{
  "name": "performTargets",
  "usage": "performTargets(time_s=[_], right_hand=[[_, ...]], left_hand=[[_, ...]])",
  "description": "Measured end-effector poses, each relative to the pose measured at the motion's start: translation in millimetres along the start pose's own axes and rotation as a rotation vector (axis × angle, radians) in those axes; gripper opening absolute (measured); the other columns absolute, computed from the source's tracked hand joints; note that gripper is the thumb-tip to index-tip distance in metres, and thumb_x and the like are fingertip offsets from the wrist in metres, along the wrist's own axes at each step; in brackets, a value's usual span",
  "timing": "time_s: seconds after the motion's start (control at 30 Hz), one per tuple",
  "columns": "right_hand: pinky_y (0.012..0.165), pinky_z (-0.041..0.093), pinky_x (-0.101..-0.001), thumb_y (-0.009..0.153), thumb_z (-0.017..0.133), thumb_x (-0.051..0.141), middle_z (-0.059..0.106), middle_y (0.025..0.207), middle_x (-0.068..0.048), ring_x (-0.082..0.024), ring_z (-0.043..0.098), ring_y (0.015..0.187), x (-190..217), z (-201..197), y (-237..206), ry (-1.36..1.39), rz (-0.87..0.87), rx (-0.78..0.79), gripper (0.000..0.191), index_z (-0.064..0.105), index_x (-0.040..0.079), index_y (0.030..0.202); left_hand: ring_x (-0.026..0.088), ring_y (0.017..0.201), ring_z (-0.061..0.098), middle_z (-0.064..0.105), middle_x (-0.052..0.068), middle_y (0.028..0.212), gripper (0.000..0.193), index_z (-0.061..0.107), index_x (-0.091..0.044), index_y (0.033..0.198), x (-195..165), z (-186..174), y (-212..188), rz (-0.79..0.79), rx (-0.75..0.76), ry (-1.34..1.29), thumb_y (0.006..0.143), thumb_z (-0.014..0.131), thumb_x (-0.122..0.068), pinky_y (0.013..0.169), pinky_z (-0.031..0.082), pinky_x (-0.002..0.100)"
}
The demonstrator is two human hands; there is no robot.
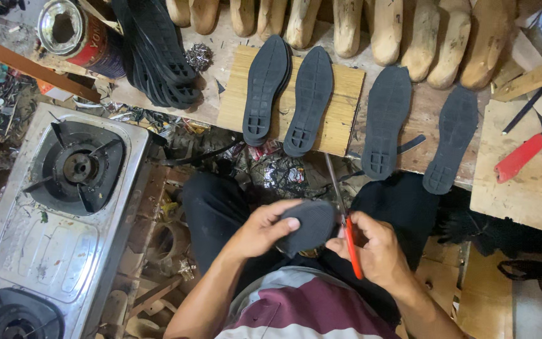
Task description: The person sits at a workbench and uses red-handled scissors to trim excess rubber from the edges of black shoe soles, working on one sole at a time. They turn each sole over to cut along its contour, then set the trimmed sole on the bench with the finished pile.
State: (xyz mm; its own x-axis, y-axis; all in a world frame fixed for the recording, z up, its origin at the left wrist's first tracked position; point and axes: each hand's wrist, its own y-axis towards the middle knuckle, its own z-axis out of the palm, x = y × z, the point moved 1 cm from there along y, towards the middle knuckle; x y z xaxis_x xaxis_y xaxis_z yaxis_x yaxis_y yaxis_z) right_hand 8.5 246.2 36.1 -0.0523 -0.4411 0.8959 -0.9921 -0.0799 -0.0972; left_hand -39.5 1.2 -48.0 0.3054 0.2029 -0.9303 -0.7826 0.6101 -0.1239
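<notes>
My left hand grips a dark grey rubber sole piece over my lap, thumb on its upper face. My right hand holds a red-handled cutting tool whose thin metal blade runs up along the right edge of the sole piece. Both hands are close together above my dark trousers. Several black shoe soles lie side by side on the workbench just beyond my knees.
A steel two-burner gas stove stands at my left. A stack of black soles and a tin can sit at the back left, wooden shoe lasts along the back. A red cutter lies on a board at right.
</notes>
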Motion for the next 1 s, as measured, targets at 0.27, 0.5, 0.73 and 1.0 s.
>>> performTargets(time_s=[0.27, 0.5, 0.73, 1.0], right_hand=[[0.046, 0.047, -0.0294, 0.077, 0.082, 0.012, 0.06, 0.058, -0.003, -0.011, 0.057, 0.047, 12.2, 11.4, 1.4, -0.032, -0.116, 0.076, 0.026, 0.07, 0.002, 0.098], [0.045, 0.044, -0.0301, 0.077, 0.083, 0.011, 0.059, 0.058, -0.005, -0.012, 0.056, 0.045, 8.3, 13.3, -0.6, -0.068, -0.164, 0.037, 0.024, 0.067, 0.002, 0.092], [0.044, 0.043, -0.0282, 0.08, 0.083, 0.01, 0.057, 0.057, -0.002, -0.01, 0.053, 0.046, -2.0, 0.3, -16.0, -0.012, -0.222, -0.097, 0.022, 0.065, 0.002, 0.09], [0.044, 0.042, -0.03, 0.078, 0.084, 0.014, 0.055, 0.056, -0.003, -0.012, 0.052, 0.045, -1.9, -4.3, -15.5, -0.078, -0.193, -0.147, 0.025, 0.063, 0.002, 0.086]], left_hand=[[0.008, 0.089, 0.063, 0.07, 0.002, 0.099, 0.022, 0.071, 0.001, 0.109, -13.6, 22.4, 8.6, -0.022, 0.104, 0.013, 0.103, 0.063, -0.018, 0.078, 0.053, 0.025], [0.014, 0.089, 0.065, 0.07, 0.007, 0.095, 0.027, 0.074, 0.005, 0.102, 5.4, 13.1, 14.2, -0.018, 0.038, -0.127, 0.104, 0.062, -0.018, 0.083, 0.053, 0.031], [0.026, 0.085, 0.071, 0.074, 0.015, 0.095, 0.027, 0.069, 0.005, 0.107, 38.2, -49.9, 36.1, -0.047, -0.47, -0.284, 0.098, 0.062, -0.019, 0.083, 0.059, 0.04], [0.042, 0.136, 0.049, 0.048, 0.027, 0.146, 0.079, 0.041, 0.002, 0.152, -31.0, -42.9, 33.5, 0.404, -0.864, 1.019, 0.086, 0.081, -0.012, 0.114, 0.041, 0.047]])
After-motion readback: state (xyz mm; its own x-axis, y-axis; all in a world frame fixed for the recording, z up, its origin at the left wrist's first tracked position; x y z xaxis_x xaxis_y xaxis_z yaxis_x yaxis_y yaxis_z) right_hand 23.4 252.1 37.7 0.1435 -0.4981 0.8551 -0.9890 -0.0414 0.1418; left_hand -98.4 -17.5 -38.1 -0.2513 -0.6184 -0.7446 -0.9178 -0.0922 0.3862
